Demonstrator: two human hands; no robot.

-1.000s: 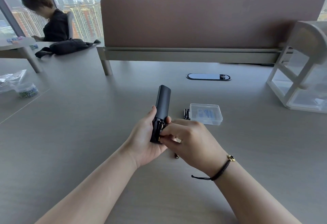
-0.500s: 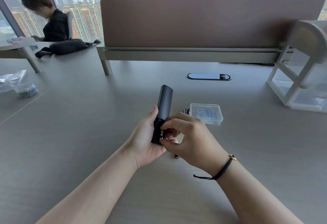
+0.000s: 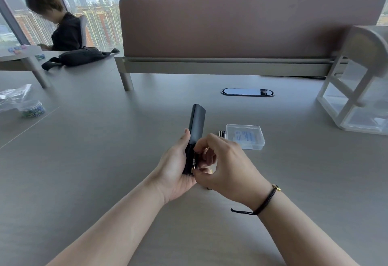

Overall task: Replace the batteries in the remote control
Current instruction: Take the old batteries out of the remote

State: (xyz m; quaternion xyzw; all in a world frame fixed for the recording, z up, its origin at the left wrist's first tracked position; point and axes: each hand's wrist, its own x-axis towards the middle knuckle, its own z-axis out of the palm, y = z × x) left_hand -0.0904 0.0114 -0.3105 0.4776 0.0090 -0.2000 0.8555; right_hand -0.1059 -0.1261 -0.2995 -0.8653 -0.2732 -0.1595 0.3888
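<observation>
Here the left hand (image 3: 176, 171) grips the remote (image 3: 194, 137) upright above the counter (image 3: 84, 171); the right hand (image 3: 226, 165) pinches at its open bay. Cells (image 3: 222, 133) lie just beyond. Best steady the remote and work fingertips gently.

The remote (image 3: 195, 133) is a slim dark bar held nearly upright above the table, tilted slightly right, its lower end open at the battery bay. A battery (image 3: 194, 161) with pale markings sits in that open bay, partly hidden by fingers. Two more dark batteries (image 3: 222, 134) lie side by side on the table, just left of a clear box and right of the remote.
</observation>
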